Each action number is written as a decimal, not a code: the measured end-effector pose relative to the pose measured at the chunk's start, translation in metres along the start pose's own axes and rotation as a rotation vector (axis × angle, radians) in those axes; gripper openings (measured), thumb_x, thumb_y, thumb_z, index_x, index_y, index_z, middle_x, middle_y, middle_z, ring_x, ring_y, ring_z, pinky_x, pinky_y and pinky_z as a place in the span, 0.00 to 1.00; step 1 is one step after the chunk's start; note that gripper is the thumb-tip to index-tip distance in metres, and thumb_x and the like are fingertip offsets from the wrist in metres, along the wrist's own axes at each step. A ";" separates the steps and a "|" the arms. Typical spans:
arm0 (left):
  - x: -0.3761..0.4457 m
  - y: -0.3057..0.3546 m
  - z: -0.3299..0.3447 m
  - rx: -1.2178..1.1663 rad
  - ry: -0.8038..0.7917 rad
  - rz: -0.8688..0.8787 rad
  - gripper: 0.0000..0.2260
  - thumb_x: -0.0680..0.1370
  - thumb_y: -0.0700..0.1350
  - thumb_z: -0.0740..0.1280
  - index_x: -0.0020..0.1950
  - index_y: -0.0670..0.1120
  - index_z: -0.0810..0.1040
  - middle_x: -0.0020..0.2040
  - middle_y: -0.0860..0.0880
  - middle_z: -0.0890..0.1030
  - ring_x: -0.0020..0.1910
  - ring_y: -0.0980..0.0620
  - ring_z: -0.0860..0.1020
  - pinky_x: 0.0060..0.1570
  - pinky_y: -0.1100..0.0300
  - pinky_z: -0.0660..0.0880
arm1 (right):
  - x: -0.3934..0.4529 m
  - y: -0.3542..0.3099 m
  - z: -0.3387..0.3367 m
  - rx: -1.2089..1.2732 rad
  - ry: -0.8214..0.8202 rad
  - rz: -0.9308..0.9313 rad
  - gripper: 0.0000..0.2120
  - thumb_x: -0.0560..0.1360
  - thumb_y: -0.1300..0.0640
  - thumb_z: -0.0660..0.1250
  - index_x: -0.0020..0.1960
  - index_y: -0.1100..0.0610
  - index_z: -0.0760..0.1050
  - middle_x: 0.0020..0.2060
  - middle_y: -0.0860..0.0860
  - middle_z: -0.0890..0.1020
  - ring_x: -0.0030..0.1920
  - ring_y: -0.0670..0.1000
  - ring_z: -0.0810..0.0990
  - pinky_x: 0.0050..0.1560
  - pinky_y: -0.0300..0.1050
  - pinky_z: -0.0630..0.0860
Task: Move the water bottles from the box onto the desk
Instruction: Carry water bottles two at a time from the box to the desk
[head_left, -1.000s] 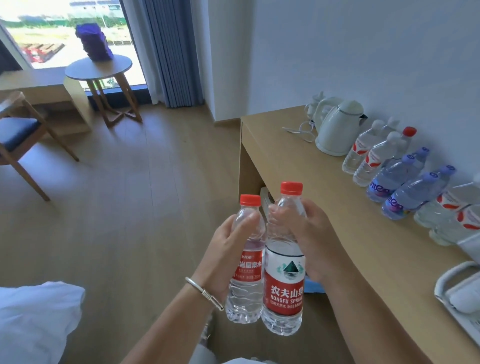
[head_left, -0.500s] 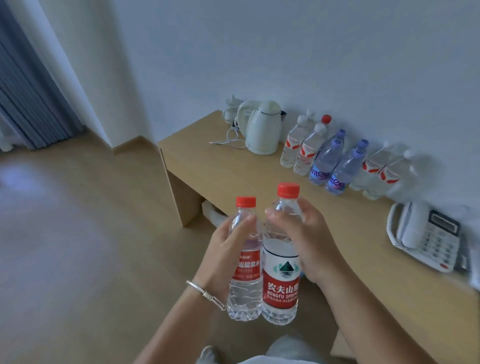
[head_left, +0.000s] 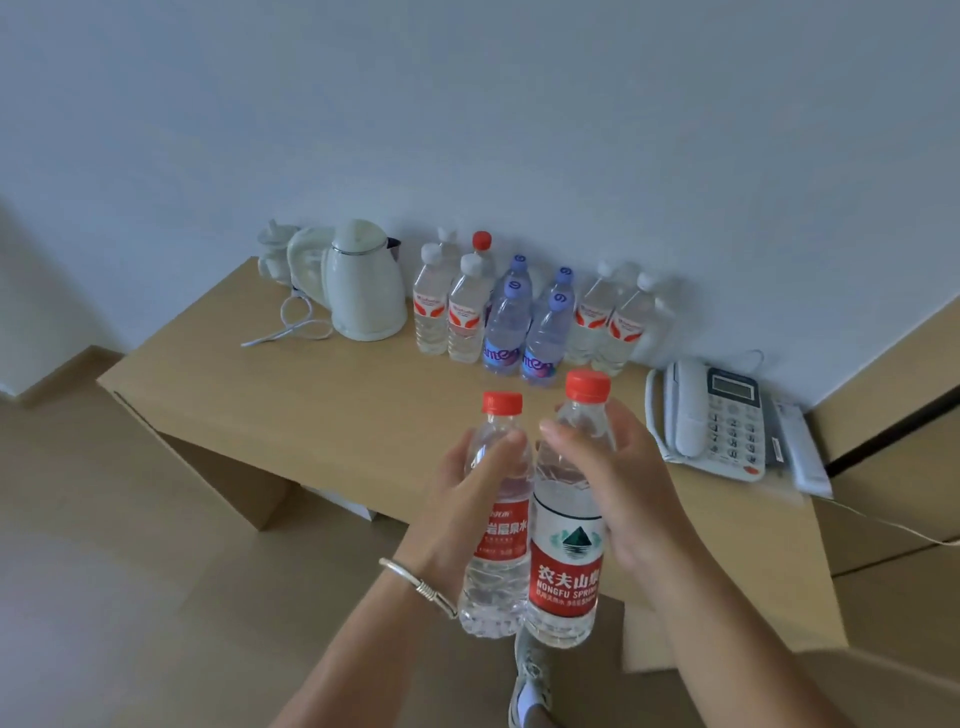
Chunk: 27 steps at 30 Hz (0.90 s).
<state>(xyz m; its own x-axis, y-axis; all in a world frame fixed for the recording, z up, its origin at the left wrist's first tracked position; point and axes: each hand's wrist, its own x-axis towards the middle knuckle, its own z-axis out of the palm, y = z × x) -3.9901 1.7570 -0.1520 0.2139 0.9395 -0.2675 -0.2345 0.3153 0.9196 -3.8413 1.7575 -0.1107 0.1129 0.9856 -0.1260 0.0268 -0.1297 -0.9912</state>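
My left hand (head_left: 460, 501) grips a small clear bottle with a red cap and red label (head_left: 496, 519). My right hand (head_left: 618, 483) grips a larger red-capped Nongfu Spring bottle (head_left: 566, 551). Both bottles are upright, side by side, held in the air in front of the wooden desk (head_left: 337, 410), near its front edge. Several water bottles (head_left: 514, 322) stand in a row on the desk against the wall: white-capped ones with red labels, purple-capped ones in the middle. The box is not in view.
A white electric kettle (head_left: 366, 283) with its cord stands left of the bottle row. A white desk phone (head_left: 711, 421) and a paper lie at the right. A wooden cabinet (head_left: 893, 415) adjoins the desk on the right. My shoe (head_left: 530, 675) shows below.
The view has swung from the room's window side to face the desk squarely. Both hands keep holding the two bottles and have come closer to the desk's front edge.
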 end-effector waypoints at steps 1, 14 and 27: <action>0.014 0.000 0.009 0.010 0.006 0.000 0.19 0.72 0.61 0.70 0.57 0.50 0.80 0.53 0.41 0.84 0.53 0.39 0.83 0.59 0.35 0.75 | 0.011 0.001 -0.010 0.001 0.012 -0.003 0.06 0.73 0.54 0.74 0.45 0.53 0.78 0.40 0.54 0.85 0.41 0.55 0.86 0.41 0.46 0.82; 0.188 0.000 0.115 0.306 -0.041 0.124 0.20 0.72 0.62 0.68 0.54 0.49 0.81 0.47 0.47 0.86 0.48 0.49 0.85 0.50 0.54 0.80 | 0.163 0.022 -0.136 -0.032 0.105 -0.029 0.14 0.68 0.47 0.74 0.52 0.46 0.81 0.48 0.49 0.86 0.50 0.51 0.85 0.56 0.61 0.79; 0.313 -0.002 0.109 0.707 -0.084 0.174 0.09 0.74 0.56 0.70 0.54 0.60 0.77 0.46 0.68 0.81 0.48 0.67 0.79 0.47 0.74 0.72 | 0.261 0.058 -0.163 -0.260 0.147 -0.094 0.13 0.69 0.55 0.78 0.51 0.45 0.79 0.42 0.37 0.84 0.45 0.39 0.81 0.43 0.29 0.72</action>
<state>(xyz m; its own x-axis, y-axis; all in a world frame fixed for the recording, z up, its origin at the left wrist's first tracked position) -3.8190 2.0358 -0.2060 0.3075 0.9459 -0.1038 0.3901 -0.0258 0.9204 -3.6482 1.9894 -0.1943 0.2399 0.9708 -0.0080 0.2951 -0.0808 -0.9520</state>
